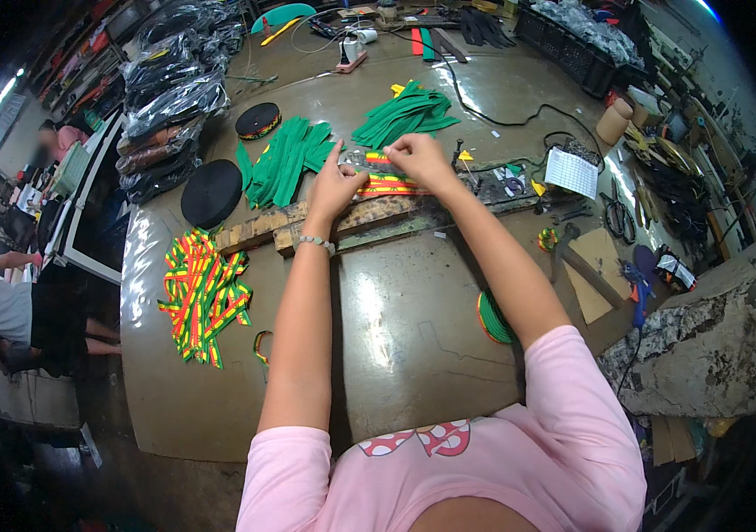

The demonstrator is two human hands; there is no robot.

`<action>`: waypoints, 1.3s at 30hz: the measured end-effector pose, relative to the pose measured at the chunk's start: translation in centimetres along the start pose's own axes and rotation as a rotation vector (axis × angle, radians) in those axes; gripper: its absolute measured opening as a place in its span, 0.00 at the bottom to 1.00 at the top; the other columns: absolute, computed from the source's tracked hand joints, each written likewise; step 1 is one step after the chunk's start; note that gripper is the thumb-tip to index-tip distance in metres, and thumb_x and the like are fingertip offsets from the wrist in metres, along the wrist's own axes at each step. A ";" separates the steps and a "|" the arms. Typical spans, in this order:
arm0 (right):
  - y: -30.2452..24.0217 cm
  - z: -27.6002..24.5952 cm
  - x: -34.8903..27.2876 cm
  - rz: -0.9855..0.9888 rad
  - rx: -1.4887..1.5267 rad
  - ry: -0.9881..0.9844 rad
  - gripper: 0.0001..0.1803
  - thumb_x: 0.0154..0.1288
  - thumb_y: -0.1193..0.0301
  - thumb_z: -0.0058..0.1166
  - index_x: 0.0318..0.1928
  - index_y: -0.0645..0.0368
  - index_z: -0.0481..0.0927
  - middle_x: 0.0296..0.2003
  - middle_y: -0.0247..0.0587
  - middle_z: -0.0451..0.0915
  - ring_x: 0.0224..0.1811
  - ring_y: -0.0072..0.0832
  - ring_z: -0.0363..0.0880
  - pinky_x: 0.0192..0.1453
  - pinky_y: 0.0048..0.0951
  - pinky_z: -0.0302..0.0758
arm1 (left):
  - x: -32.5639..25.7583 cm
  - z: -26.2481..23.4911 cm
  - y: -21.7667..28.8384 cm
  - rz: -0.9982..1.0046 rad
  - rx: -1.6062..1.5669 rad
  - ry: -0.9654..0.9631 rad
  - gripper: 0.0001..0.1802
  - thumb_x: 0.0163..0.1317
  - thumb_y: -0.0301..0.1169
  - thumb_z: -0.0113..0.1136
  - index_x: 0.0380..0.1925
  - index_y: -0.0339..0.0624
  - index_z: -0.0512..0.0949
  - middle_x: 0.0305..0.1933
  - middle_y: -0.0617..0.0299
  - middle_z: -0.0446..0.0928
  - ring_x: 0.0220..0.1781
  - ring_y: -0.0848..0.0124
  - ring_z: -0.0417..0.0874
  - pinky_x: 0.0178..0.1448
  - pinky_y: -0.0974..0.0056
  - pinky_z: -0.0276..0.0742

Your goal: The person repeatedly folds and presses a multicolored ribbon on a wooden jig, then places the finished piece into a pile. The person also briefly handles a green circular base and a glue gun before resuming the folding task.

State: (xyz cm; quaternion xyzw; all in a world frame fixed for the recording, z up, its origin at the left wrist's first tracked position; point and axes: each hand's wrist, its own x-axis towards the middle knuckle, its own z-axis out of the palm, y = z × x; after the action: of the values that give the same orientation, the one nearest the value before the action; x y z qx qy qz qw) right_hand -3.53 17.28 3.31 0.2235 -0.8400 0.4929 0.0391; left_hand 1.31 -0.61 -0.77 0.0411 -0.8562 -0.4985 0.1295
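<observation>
Head view, the only 1. Your left hand (335, 191) is at the left end of the striped strips (388, 185), red, yellow and green, which lie along the wooden bar (249, 229). Its index finger stands out, well apart from the thumb; the thumb tip is at the strips, but you cannot tell whether it grips or only rests. Your right hand (422, 162) is above their right part, thumb and index nearly together; whether a strip's edge sits between them is too small to tell.

Progress, judged from the layout: mid-run. The strips at your hands look partly handled, not set aside. To the left, a loose heap of striped pieces (205, 297) lies on the table (174, 403); it may be finished output or waiting stock, unclear which. Beyond the bar, 2 green bundles, the nearer bundle (289, 164) and the farther bundle (409, 115), look like a sizeable stock left over. A black roll (212, 193) lies beside the nearer bundle, wound up. Count of pieces done: not readable.
</observation>
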 end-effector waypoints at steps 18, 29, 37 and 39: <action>-0.1 -13.2 -2.9 -0.003 -0.269 -0.098 0.20 0.52 0.57 0.61 0.28 0.65 0.82 0.21 0.39 0.79 0.22 0.23 0.74 0.30 0.25 0.70 | 0.5 0.6 2.8 -0.266 0.445 0.062 0.52 0.38 0.66 0.59 0.60 0.45 0.66 0.53 0.49 0.74 0.55 0.55 0.75 0.56 0.58 0.69; 9.1 -12.5 -8.1 0.473 0.271 -0.132 0.13 0.57 0.60 0.60 0.27 0.54 0.75 0.14 0.19 0.61 0.13 0.11 0.52 0.16 0.20 0.46 | 1.1 0.7 1.7 -0.210 0.425 0.081 0.52 0.38 0.64 0.61 0.60 0.43 0.65 0.48 0.50 0.78 0.50 0.60 0.79 0.50 0.61 0.72; 10.4 -13.9 -9.2 0.523 0.630 -0.091 0.12 0.64 0.61 0.53 0.28 0.51 0.69 0.15 0.18 0.60 0.11 0.09 0.50 0.14 0.17 0.43 | 1.0 -0.2 0.2 -0.042 -0.235 -0.053 0.46 0.44 0.43 0.71 0.59 0.30 0.62 0.21 0.66 0.78 0.23 0.83 0.74 0.29 0.78 0.68; 10.6 -14.0 -9.4 0.524 0.661 -0.092 0.11 0.65 0.61 0.52 0.28 0.51 0.69 0.15 0.18 0.60 0.11 0.08 0.49 0.14 0.16 0.43 | 0.0 -0.8 0.4 -0.046 -0.290 -0.109 0.44 0.44 0.44 0.71 0.59 0.35 0.64 0.29 0.62 0.79 0.29 0.78 0.76 0.34 0.73 0.71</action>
State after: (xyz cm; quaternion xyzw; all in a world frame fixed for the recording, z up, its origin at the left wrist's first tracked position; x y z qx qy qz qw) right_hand -1.67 36.61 -0.81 0.0246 -0.6659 0.7186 -0.1989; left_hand 1.58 -1.10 -0.05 0.0146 -0.7797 -0.6214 0.0758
